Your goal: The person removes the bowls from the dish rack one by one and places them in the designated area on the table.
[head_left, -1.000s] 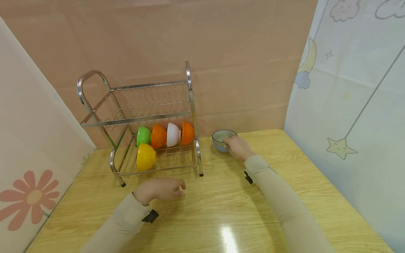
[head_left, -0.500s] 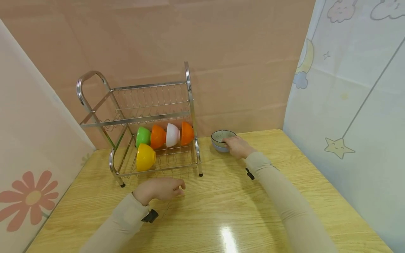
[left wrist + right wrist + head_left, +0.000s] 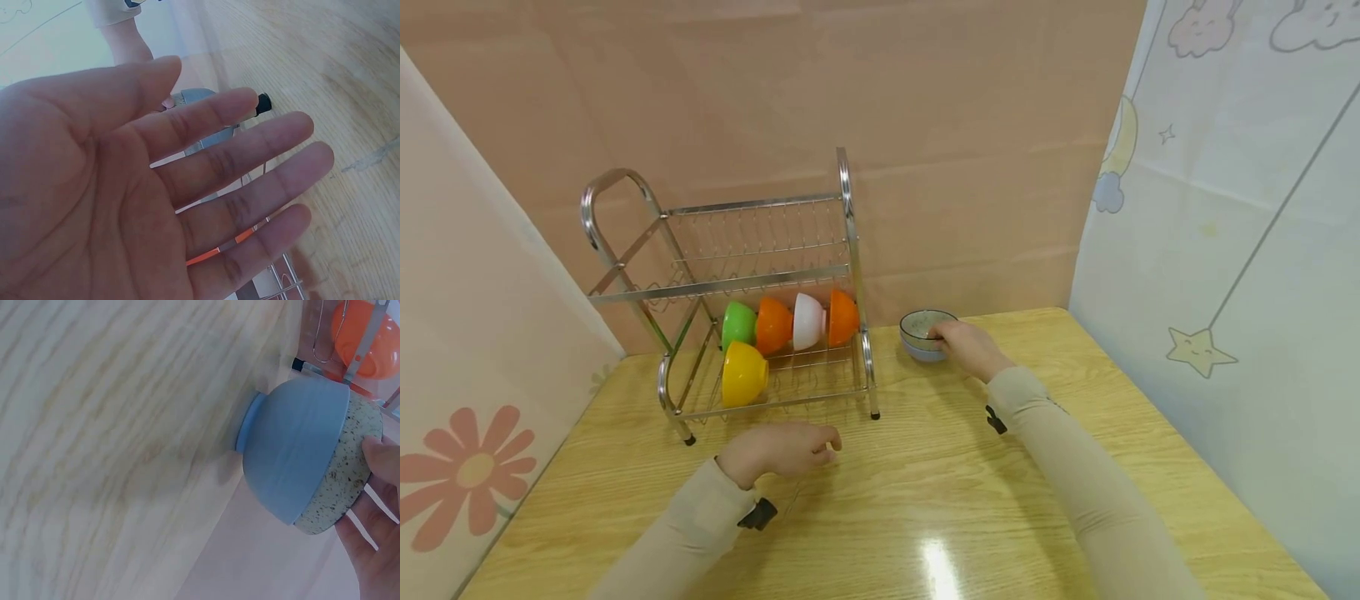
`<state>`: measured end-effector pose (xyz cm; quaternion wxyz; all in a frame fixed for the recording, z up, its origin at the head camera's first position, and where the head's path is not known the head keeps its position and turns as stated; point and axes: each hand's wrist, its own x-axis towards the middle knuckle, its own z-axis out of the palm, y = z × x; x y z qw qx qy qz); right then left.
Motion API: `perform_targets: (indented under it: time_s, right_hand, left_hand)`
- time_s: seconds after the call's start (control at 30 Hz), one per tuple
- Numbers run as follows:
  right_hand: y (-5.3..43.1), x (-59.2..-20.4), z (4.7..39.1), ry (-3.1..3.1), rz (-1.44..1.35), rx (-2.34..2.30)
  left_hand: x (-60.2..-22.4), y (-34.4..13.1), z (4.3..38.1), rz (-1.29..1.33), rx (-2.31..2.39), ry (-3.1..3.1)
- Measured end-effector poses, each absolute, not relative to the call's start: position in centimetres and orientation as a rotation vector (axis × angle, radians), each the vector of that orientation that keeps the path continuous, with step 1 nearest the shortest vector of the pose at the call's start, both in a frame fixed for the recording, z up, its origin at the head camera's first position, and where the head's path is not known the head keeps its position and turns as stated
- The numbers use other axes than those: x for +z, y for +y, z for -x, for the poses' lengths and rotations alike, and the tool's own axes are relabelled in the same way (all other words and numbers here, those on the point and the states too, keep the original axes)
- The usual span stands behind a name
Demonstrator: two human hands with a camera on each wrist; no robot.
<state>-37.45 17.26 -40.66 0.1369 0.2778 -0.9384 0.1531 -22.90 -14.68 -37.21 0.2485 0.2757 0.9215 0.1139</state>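
A speckled grey-green bowl (image 3: 340,475) with a dark rim sits nested in a blue bowl (image 3: 294,444), which stands upright on the table. My right hand (image 3: 972,348) pinches the speckled bowl by its near right side. In the right wrist view the thumb lies on its outer wall, and the other fingers are partly hidden behind it. My left hand (image 3: 786,448) is held in front of the rack, touching nothing. Seen in the left wrist view, its fingers (image 3: 244,200) are extended and the palm holds nothing.
A two-tier metal dish rack (image 3: 760,277) stands left of the nested bowls. On its lower tier, green (image 3: 740,325), orange (image 3: 773,325), white (image 3: 808,322) and another orange bowl (image 3: 843,318) rest on their sides behind a yellow bowl (image 3: 744,375). Fabric walls (image 3: 962,167) enclose the wooden table (image 3: 880,517).
The head view has shifted very slightly. Both hands and the nested bowls keep nearly the same places, with the right hand still at the speckled bowl's rim.
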Motion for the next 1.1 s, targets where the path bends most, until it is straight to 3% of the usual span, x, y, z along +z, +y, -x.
perform_targets:
  time_s: [1.1]
  right_hand:
    - [16.65,-40.81,37.45,-2.830,-0.692,0.377]
  left_hand:
    - [-37.67,-14.29,22.83,-0.791,0.313,2.492]
